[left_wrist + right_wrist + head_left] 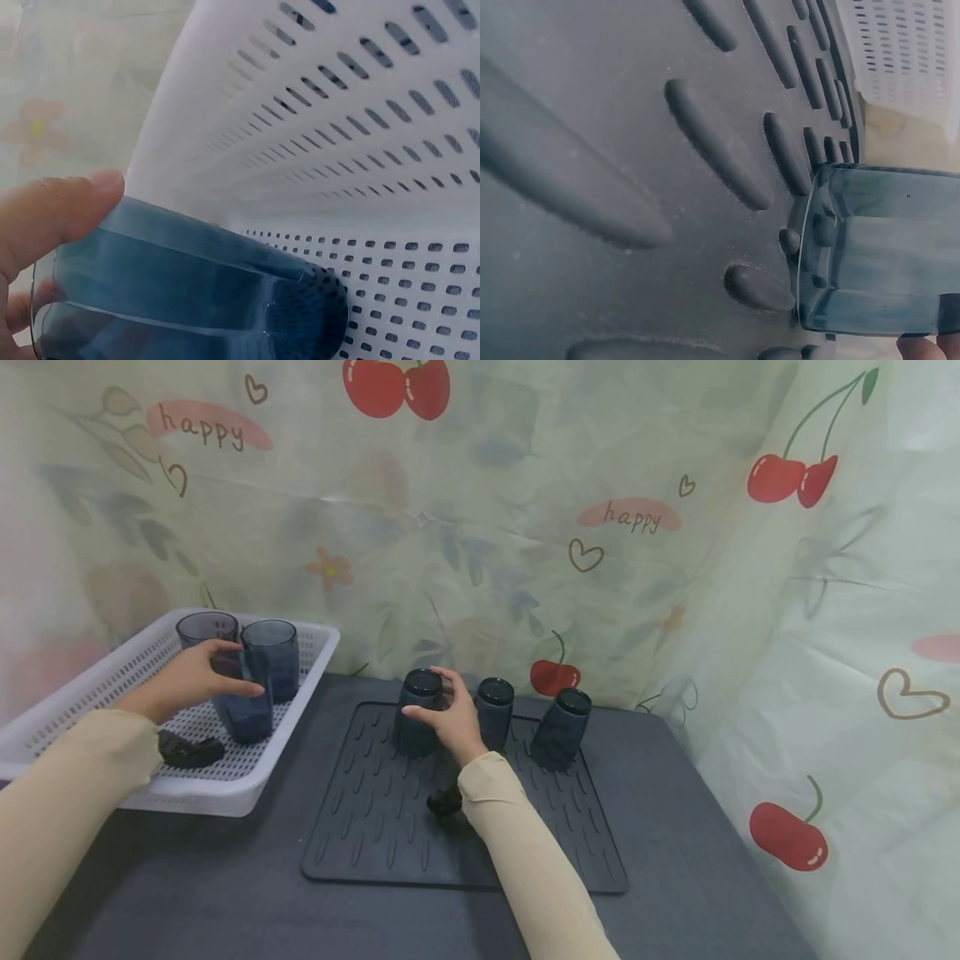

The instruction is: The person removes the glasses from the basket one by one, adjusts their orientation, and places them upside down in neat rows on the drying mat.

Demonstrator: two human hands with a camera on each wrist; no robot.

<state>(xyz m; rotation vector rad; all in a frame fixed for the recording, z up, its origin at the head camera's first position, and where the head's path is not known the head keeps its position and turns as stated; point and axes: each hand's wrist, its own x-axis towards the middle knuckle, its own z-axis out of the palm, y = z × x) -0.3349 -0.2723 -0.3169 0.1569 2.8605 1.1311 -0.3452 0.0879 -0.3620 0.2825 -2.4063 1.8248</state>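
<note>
Left hand [197,682] pinches blue glass [249,720] near rim, in left basket [202,794]; right hand [456,722] grips dark glass [417,722] on mat [363,860], left of two more glasses [493,714], mouths down presumably for draining.

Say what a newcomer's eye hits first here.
Probably the white basket at left, where the fingers of the left hand grip a blue glass. Next, three upside-down glasses on the dark mat, the right hand holding the leftmost one. Red cherries are printed on the sheet behind.
</note>
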